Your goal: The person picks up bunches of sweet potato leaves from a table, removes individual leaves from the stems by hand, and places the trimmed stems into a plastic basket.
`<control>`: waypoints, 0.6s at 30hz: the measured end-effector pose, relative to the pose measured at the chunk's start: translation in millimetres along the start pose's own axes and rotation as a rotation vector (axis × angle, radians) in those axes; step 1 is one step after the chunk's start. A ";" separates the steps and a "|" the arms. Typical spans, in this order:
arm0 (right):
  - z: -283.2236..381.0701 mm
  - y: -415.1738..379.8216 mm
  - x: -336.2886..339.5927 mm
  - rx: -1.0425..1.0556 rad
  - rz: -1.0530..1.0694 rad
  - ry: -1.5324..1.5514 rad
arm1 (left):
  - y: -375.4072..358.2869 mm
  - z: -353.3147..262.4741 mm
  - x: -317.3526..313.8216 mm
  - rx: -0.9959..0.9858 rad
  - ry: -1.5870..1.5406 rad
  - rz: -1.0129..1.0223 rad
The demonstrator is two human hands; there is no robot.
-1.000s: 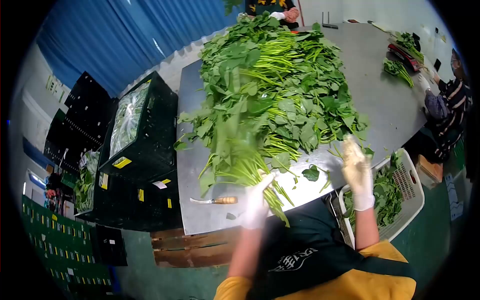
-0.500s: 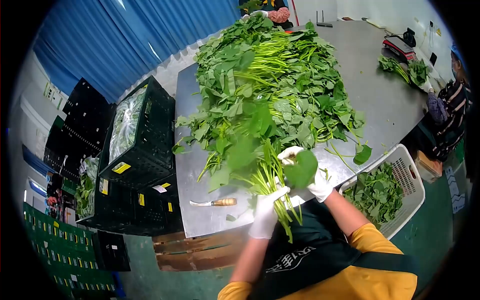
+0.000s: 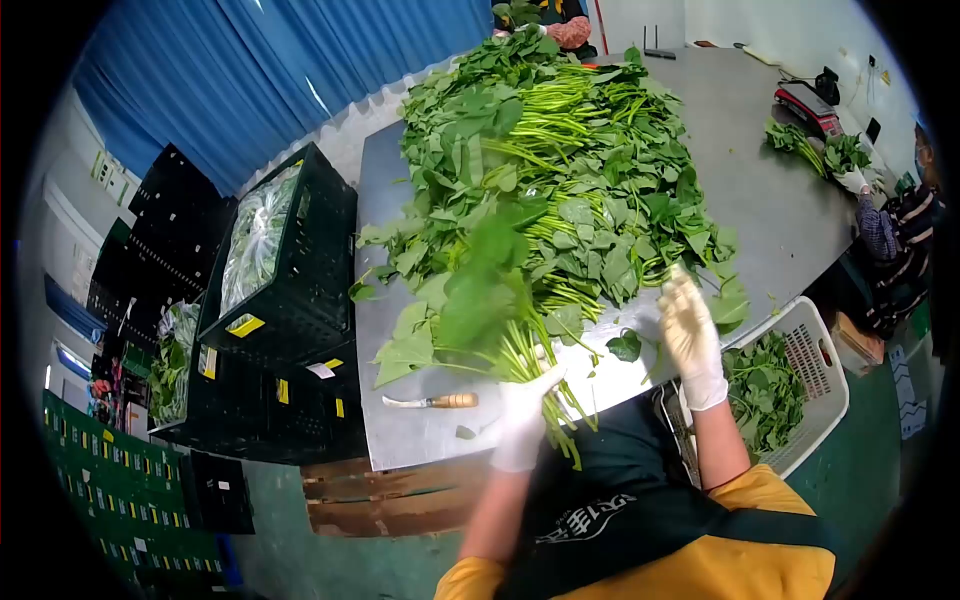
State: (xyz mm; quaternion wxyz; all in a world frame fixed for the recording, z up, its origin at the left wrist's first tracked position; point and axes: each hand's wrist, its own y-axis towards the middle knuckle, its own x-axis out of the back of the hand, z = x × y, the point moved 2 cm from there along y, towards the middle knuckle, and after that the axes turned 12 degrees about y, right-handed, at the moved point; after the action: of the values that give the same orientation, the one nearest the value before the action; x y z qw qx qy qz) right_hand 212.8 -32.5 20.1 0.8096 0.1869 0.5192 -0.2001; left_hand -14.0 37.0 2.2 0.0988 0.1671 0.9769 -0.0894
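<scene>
My left hand (image 3: 522, 410), in a white glove, is closed round the stems of a bunch of leafy greens (image 3: 515, 345) over the table's near edge; the bunch's leaves are blurred. My gloved right hand (image 3: 693, 335) is apart from the bunch, beside the right part of the big pile of greens (image 3: 590, 220). Its fingers point up toward the pile, and whether they hold anything is too unclear to tell. A single leaf (image 3: 624, 345) lies between the hands. A hooked knife with a wooden handle (image 3: 450, 400) lies left of my left hand.
The metal table (image 3: 385, 440) bears the pile. Dark crates (image 3: 290, 310) with bagged greens stand at left. A white basket (image 3: 825, 400) of leaves stands at right. A co-worker (image 3: 885, 235) touches greens near a red scale (image 3: 808, 105); another person (image 3: 565, 30) is at the far end.
My right hand has moved right, away from the bunch, toward the pile's right edge. The broad leaf beside it is now down on the table. My left hand still grips the bunch, slightly farther left.
</scene>
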 end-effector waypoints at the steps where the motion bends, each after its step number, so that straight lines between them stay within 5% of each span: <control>1: -5.9 -7.7 -15.5 -0.090 0.038 -0.395 | 1.3 -4.6 -4.0 -0.005 -0.001 0.008; 2: -13.0 -17.3 -34.3 -0.257 0.159 -0.841 | -1.0 -11.1 -10.4 -0.020 0.070 0.049; 3: -32.2 -26.8 -20.0 -0.443 0.215 -0.748 | -2.6 -14.5 -15.0 -0.034 0.142 0.088; 4: -45.9 -35.0 -11.9 -0.451 0.449 -0.987 | -1.5 -2.4 -16.5 0.010 -0.025 0.099; 5: -46.9 -45.6 -39.2 -0.603 0.371 -1.007 | -3.6 -4.0 -18.9 -0.020 -0.074 0.076; 7: -62.4 -45.9 -33.2 -0.439 0.456 -1.208 | -8.9 -14.5 -22.1 0.033 -0.058 0.107; 10: -63.5 -48.5 -35.8 -0.593 0.285 -1.004 | -7.7 -2.3 -13.0 0.113 -0.121 0.102; 15: -65.4 -52.9 -23.8 -0.544 0.264 -0.943 | -6.8 2.9 -11.1 0.192 -0.239 0.157; 17: -63.0 -53.7 -19.5 -0.211 0.391 -1.161 | 0.2 13.5 -9.7 0.197 -0.278 0.069; 18: -60.2 -56.8 -19.0 -0.436 0.029 -0.855 | 5.6 25.5 -2.6 0.159 -0.207 0.022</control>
State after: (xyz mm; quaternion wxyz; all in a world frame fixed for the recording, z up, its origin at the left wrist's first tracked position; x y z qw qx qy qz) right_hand 130.0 -47.6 8.6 0.9736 -0.0790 0.1669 -0.1344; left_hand -5.6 36.1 -22.6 0.1866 0.1750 0.9494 -0.1822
